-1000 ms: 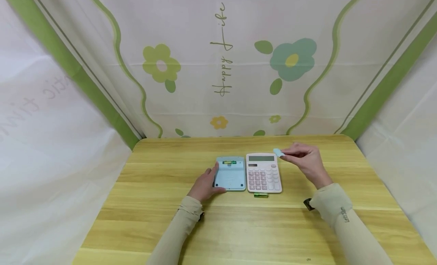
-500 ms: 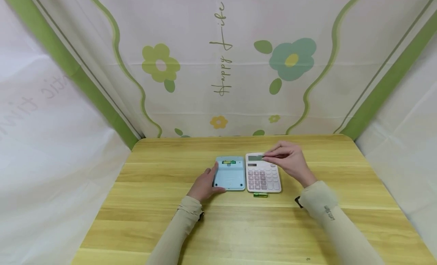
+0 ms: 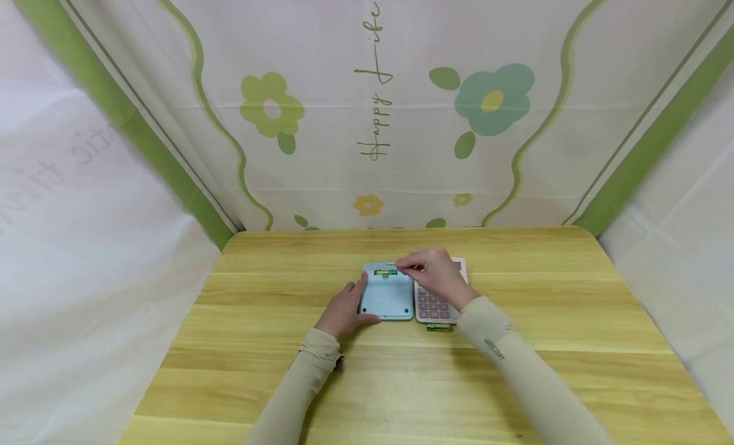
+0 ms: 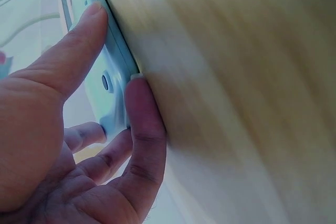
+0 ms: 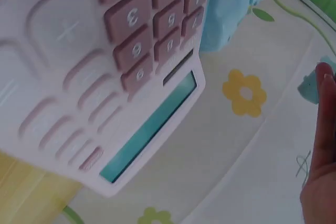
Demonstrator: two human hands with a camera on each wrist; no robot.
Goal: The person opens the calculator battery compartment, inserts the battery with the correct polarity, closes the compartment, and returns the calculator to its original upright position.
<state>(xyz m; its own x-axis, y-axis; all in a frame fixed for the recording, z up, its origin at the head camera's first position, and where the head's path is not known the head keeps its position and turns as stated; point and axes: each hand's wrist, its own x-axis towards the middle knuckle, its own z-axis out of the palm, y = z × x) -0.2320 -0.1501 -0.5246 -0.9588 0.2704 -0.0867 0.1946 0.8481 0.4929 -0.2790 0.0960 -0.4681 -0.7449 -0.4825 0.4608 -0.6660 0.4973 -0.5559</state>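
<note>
A light blue calculator (image 3: 387,297) lies face down on the table, with a green-and-yellow battery (image 3: 385,273) in the compartment near its far end. My left hand (image 3: 343,310) holds its near left corner, thumb along the near edge and fingers along the left side. Between thumb and fingertips, my right hand (image 3: 434,274) pinches a small light blue battery cover (image 5: 308,87) above the calculator's far right corner. In the head view the cover is mostly hidden by the fingers. Whether it touches the calculator I cannot tell.
A pink calculator (image 3: 431,305) lies face up just right of the blue one, its upper part hidden under my right hand. Against its near edge lies a loose green battery (image 3: 439,328). A printed cloth (image 3: 321,164) hangs behind the wooden table (image 3: 275,368).
My right hand has carried the battery cover leftward, from beside the pink calculator across it to the far end of the blue one. The left hand has stayed in place.
</note>
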